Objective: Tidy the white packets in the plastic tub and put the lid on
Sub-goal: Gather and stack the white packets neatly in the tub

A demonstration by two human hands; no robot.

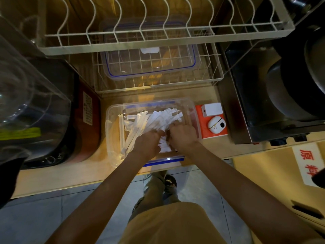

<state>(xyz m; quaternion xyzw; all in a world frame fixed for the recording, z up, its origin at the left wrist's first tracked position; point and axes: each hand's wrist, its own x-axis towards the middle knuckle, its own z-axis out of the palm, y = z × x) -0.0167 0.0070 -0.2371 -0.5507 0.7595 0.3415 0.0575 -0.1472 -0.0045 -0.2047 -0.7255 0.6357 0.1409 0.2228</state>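
Note:
A clear plastic tub [112, 138] with blue clips stands on the wooden counter near its front edge. Long white packets [154, 120] lie in it, fanned out and leaning at different angles. Both hands are inside the tub. My left hand [147, 143] is closed around a bundle of packets at its lower end. My right hand [182, 134] grips the same bundle from the right, fingers curled into the packets. The clear lid [196, 57] with a blue seal rests on the lower wire rack behind the tub.
A white wire dish rack [158, 41] overhangs the back of the counter. An orange box [204, 127] with a small white device sits right of the tub. A dark appliance [52, 103] stands left, a steel unit with a black pot [290, 88] right.

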